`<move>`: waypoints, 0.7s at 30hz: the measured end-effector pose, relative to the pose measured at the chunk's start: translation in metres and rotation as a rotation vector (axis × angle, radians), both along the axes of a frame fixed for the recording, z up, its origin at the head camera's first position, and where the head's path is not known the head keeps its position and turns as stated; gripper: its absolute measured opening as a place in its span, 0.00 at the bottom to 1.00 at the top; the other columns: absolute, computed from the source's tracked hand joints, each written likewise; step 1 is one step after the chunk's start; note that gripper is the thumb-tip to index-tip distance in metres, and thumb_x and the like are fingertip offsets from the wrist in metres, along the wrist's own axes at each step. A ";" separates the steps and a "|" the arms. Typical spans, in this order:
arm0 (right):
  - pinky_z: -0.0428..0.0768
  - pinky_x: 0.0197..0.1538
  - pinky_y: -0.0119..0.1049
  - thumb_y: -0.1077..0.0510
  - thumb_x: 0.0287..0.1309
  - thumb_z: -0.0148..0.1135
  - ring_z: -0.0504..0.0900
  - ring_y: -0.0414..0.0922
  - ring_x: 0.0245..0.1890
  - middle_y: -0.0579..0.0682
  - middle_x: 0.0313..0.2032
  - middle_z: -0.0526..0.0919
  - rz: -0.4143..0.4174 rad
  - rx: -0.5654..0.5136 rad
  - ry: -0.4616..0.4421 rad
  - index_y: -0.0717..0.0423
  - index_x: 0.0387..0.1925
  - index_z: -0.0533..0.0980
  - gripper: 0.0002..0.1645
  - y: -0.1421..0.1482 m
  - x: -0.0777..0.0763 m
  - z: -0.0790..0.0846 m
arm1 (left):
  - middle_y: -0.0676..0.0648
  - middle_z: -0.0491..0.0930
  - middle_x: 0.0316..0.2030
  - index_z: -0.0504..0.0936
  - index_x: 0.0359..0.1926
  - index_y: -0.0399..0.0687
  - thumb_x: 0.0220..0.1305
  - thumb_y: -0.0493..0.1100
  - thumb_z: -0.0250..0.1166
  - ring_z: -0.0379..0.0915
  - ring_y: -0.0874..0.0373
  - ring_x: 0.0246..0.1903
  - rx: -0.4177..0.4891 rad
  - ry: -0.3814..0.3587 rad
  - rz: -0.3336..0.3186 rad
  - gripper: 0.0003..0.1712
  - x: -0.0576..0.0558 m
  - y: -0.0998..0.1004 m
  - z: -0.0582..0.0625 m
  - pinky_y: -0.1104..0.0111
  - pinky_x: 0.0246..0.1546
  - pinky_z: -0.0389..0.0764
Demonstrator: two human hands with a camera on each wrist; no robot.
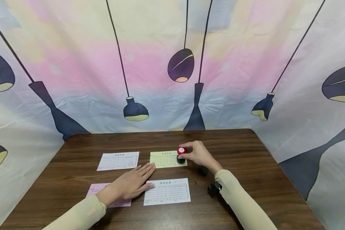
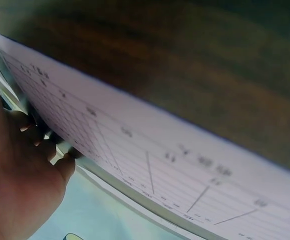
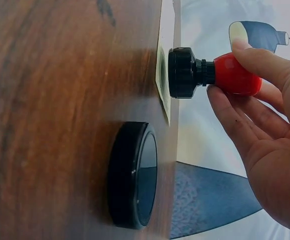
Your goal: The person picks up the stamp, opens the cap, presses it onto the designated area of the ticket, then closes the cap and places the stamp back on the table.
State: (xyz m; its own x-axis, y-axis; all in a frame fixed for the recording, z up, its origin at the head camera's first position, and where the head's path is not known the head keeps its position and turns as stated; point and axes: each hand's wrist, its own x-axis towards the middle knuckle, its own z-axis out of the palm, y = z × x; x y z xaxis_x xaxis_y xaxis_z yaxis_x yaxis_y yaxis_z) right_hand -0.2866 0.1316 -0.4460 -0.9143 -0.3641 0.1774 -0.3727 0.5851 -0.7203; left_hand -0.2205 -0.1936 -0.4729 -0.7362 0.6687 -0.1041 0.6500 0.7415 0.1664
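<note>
In my right hand, thumb and fingers pinch the red knob of a round stamp. Its black base is right at the yellow form, over the sheet's right part in the head view. A black round cap lies on the table near the right wrist. My left hand lies flat with straight fingers, fingertips at the yellow form's lower left corner and thumb on the left edge of a white form. Beneath the left wrist a pink form is partly covered.
Another white form with a faint red mark lies at the back left of the brown wooden table. A patterned cloth hangs behind the table. A black strapped device sits at the right wrist.
</note>
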 end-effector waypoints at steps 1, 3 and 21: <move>0.84 0.44 0.32 0.53 0.55 0.81 0.87 0.41 0.46 0.51 0.48 0.92 0.000 0.001 -0.004 0.56 0.58 0.86 0.29 0.000 0.000 0.000 | 0.43 0.53 0.84 0.55 0.83 0.44 0.82 0.67 0.43 0.51 0.44 0.83 0.001 -0.002 0.001 0.43 0.000 0.000 0.001 0.45 0.81 0.59; 0.83 0.43 0.31 0.52 0.55 0.82 0.87 0.40 0.45 0.50 0.48 0.92 -0.004 0.008 -0.013 0.54 0.58 0.86 0.28 -0.001 0.000 0.000 | 0.43 0.54 0.84 0.55 0.83 0.44 0.83 0.66 0.43 0.52 0.44 0.83 0.002 -0.005 0.000 0.43 0.001 0.000 0.002 0.45 0.81 0.59; 0.85 0.43 0.32 0.55 0.55 0.82 0.88 0.40 0.44 0.50 0.45 0.92 -0.003 0.045 -0.002 0.55 0.54 0.87 0.25 -0.003 0.001 -0.002 | 0.43 0.54 0.83 0.55 0.83 0.44 0.83 0.66 0.43 0.52 0.45 0.83 -0.008 -0.019 -0.009 0.43 -0.002 0.000 0.004 0.45 0.81 0.60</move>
